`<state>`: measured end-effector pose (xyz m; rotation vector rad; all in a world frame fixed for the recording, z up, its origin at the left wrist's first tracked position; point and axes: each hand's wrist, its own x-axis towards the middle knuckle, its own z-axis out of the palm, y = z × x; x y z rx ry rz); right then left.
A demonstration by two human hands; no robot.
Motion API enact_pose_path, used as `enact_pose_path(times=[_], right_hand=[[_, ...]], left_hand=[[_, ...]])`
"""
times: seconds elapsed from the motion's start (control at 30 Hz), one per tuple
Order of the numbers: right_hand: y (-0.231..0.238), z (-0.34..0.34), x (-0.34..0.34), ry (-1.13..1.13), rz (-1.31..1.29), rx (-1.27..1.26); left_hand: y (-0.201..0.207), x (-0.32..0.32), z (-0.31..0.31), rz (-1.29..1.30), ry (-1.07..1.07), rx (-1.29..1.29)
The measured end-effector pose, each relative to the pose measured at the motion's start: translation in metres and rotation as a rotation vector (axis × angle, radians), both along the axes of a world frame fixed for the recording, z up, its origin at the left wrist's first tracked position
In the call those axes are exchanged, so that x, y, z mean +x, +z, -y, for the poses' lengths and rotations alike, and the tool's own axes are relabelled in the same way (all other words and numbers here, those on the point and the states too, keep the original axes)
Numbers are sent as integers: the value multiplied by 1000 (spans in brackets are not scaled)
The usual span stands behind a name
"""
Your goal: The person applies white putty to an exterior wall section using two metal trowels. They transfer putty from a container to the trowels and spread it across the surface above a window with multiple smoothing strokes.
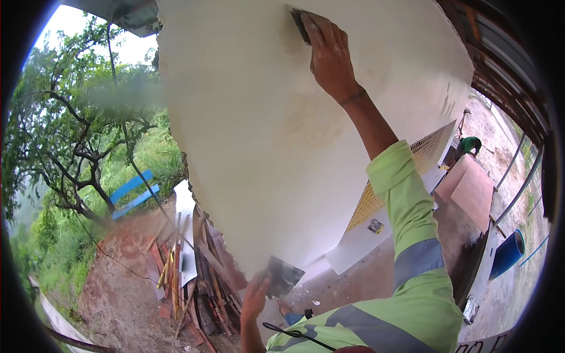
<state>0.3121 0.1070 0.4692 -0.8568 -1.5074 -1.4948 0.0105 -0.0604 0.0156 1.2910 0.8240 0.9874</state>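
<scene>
A large off-white wall [241, 129] with faint brownish patches fills the middle of the head view. High up on it, my right hand [332, 59] is closed round a dark, flat scraper [298, 25], whose blade lies against the surface. The right arm is stretched far upward in a yellow-green sleeve with a grey band. Low down, near the wall's bottom edge, my left hand [254, 297] grips a square dark-grey putty plate [284, 276] by its side. Whether any putty sits on the plate cannot be made out.
Scrap wood [203, 288] is heaped at the lower left, beside a white sheet [186, 235]. A yellow mesh panel [368, 206] leans right of the wall. Farther right are a bent-over person [469, 146], brownish boards [468, 188] and a blue barrel [507, 254]. A metal roof hangs overhead.
</scene>
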Motion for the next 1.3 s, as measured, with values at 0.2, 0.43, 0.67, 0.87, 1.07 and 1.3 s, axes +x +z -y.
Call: enact_pose_path(times=[0.2,0.43,0.67,0.87,1.07,1.3], right_hand=[[-82,-4,-27,10,47,-137],[-12,19,-8,85,-95,-66],[-27,4,-29,89,-34,-64],[-47,33,-28,155,34,-184],[-6,-7,-9,-10,71,22],[-54,14,-27,129,40,-129]], left_hand=[[15,0,7,12,11,-26],[13,6,0,6,3,1],[-9,8,3,-11,20,39],[-6,3,2,-52,46,24],[14,14,7,28,-8,-13],[-7,1,1,-31,46,31]])
